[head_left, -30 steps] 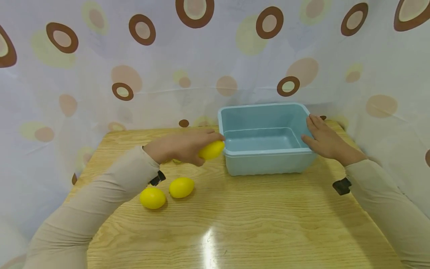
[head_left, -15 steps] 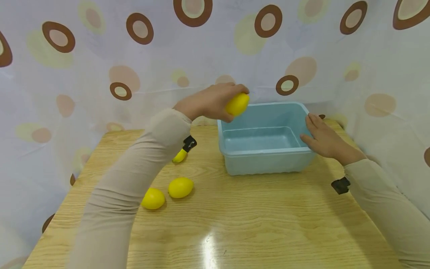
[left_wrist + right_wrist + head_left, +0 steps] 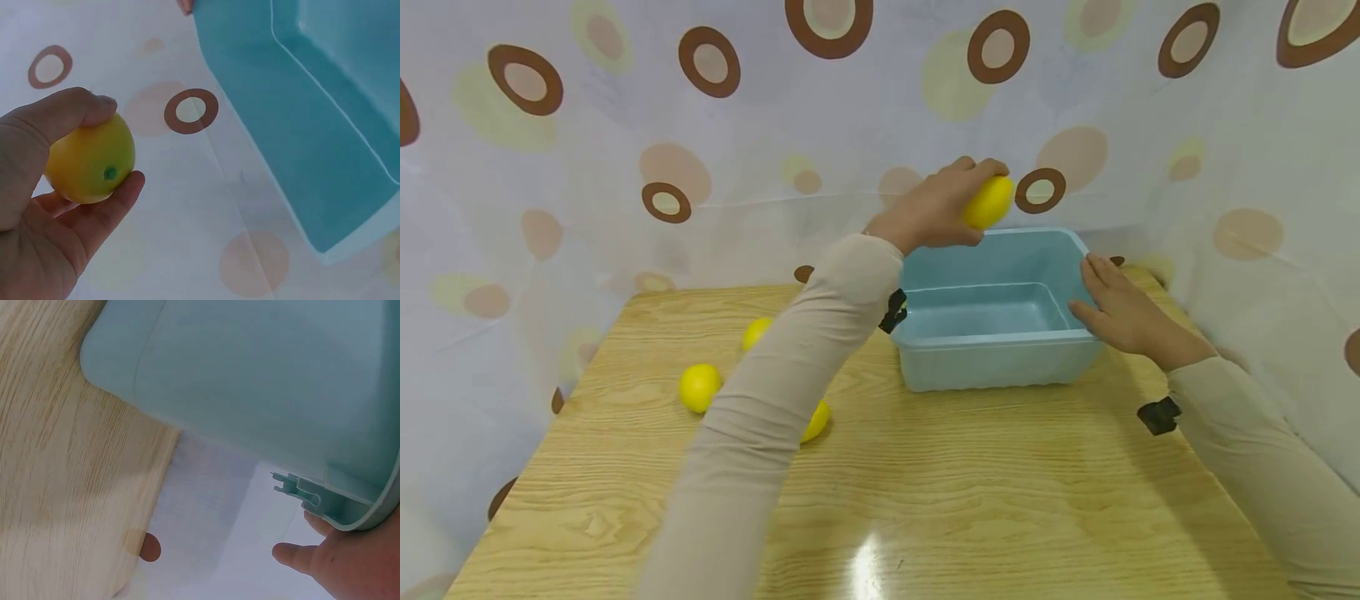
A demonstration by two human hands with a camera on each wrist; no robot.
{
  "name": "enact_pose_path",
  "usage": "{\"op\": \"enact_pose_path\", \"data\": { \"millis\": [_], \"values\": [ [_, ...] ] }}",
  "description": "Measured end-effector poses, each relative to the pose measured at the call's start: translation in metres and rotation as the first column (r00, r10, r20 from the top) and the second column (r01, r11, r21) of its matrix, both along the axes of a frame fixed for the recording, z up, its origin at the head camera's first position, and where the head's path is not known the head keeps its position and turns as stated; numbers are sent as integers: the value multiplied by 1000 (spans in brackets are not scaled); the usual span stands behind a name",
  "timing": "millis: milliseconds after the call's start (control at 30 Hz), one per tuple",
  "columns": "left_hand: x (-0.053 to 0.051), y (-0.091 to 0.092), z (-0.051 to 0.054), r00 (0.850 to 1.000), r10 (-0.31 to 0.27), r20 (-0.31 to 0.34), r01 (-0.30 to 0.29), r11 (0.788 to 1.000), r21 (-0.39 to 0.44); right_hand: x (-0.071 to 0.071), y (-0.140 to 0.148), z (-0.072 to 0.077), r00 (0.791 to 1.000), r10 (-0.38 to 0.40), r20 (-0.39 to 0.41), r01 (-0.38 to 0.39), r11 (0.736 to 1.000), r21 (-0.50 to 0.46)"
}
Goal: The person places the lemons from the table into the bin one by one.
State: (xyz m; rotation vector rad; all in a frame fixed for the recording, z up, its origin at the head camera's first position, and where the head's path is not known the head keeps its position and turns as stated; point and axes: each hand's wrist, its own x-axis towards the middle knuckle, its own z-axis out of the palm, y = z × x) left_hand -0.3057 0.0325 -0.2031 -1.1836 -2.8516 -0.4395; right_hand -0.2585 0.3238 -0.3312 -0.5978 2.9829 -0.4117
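A yellow lemon (image 3: pixel 989 202) is gripped in my left hand (image 3: pixel 938 207), raised above the back left part of the light blue plastic bin (image 3: pixel 992 337). In the left wrist view, thumb and fingers curl round the lemon (image 3: pixel 94 159), whose green stem spot faces the camera. My right hand (image 3: pixel 1122 310) rests on the bin's right rim with fairly straight fingers. The right wrist view shows fingertips (image 3: pixel 294 555) past the rim, outside the bin (image 3: pixel 250 375). The visible part of the bin's floor bears nothing; my left forearm and hand cover its left end.
Three lemons show on the wooden table (image 3: pixel 962 475): one lemon (image 3: pixel 699 387) at the left, another lemon (image 3: pixel 757 332) farther back, and a third lemon (image 3: pixel 816 421) partly behind my left sleeve. A patterned curtain (image 3: pixel 850 150) hangs right behind the table's back edge.
My left hand has lifted the lemon from beside the bin's left wall up and rightward to above the bin. My right hand has stayed on the rim.
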Motion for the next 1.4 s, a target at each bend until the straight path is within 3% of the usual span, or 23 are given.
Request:
{"op": "enact_pose_path", "data": {
  "millis": [300, 667, 867, 1067, 1233, 1400],
  "values": [
    [-19, 22, -27, 994, 9, -107, -1, 997, 75, 2, -2, -1, 1000, -7, -13, 7, 999, -33],
    [-38, 34, -57, 996, 30, -82, -26, 998, 59, 1, -2, 0, 1000, -25, -4, 25, 999, -23],
    [-45, 37, -64, 996, 13, -92, -9, 999, 46, 2, 0, 0, 999, -31, 5, 32, 999, -43],
    [-55, 34, -71, 999, 26, -41, -23, 998, 65, 3, -1, 0, 999, -35, 7, 35, 998, -55],
    [-58, 33, -73, 998, 60, 19, -60, 998, 11, 4, -1, -1, 999, -34, 5, 34, 998, -61],
    [-57, 35, -75, 999, 38, 36, -36, 998, -60, 5, -2, 0, 999, -34, 1, 34, 997, -71]
  ]
}}
